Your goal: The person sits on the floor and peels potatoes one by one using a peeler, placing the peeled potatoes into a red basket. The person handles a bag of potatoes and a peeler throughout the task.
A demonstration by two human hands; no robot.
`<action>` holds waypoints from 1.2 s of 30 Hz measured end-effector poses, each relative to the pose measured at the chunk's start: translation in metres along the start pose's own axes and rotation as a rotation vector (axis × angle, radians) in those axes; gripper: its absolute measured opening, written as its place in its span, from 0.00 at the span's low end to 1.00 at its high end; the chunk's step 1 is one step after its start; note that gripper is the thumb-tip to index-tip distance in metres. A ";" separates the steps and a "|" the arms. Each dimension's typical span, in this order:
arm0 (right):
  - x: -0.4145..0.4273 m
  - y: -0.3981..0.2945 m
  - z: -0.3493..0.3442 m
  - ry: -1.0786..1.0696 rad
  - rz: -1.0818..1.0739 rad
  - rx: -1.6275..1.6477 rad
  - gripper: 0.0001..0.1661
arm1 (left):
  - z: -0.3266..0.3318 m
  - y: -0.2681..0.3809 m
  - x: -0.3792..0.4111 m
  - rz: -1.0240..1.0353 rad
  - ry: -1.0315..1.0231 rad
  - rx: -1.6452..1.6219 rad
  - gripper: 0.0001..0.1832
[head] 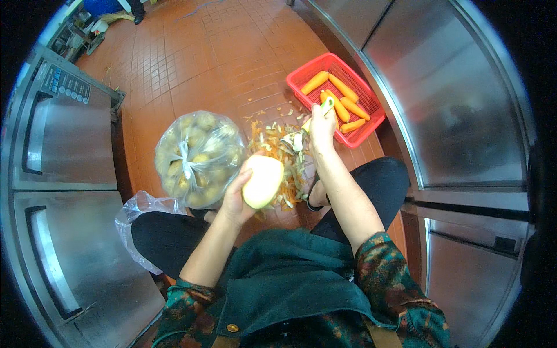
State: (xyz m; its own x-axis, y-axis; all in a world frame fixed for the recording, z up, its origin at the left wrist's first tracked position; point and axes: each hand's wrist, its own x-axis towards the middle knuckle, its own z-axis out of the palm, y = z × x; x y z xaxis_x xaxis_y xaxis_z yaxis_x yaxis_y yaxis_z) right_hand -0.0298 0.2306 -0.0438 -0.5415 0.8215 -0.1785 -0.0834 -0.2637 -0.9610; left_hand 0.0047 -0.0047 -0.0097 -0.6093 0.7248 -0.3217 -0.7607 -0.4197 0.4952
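Observation:
My left hand (pixel 235 195) grips a large, pale yellow-green peeled vegetable (pixel 263 182); its exact kind is hard to tell under the glare. In my right hand (pixel 323 129) is a peeler, and its light green handle (pixel 327 104) sticks out past the fingers toward the basket. The peeler's blade is mostly hidden by the hand. Below and between both hands, orange and whitish peelings (pixel 285 182) lie heaped on the tiles. Left of the vegetable, close to my left hand, sits a tied clear plastic bag (pixel 196 163) full of potatoes.
A red plastic basket (pixel 377 116) holding several peeled carrots (pixel 343 87) stands beyond my right hand. Stainless steel cabinets flank me on the left (pixel 65 148) and right (pixel 452 100). An empty-looking clear bag (pixel 139 217) lies by my left knee. Another person's foot (pixel 138 19) shows far off.

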 end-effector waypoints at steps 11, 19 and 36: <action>-0.015 0.005 0.007 0.077 -0.371 -0.766 0.10 | 0.011 0.008 -0.008 -0.055 -0.190 0.136 0.35; -0.060 -0.056 0.031 -0.285 0.240 0.205 0.08 | -0.010 0.008 -0.007 -0.212 -0.160 -0.127 0.39; -0.060 0.080 -0.033 -1.333 0.118 -1.817 0.28 | 0.029 -0.013 0.099 -0.307 0.312 0.077 0.23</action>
State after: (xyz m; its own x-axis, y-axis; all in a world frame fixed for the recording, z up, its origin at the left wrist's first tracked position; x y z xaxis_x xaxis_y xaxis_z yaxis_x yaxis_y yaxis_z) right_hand 0.0236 0.1764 -0.1170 -0.6234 -0.0621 -0.7794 0.1703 0.9621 -0.2128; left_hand -0.0397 0.0883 -0.0247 -0.4052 0.6046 -0.6858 -0.9053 -0.1606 0.3933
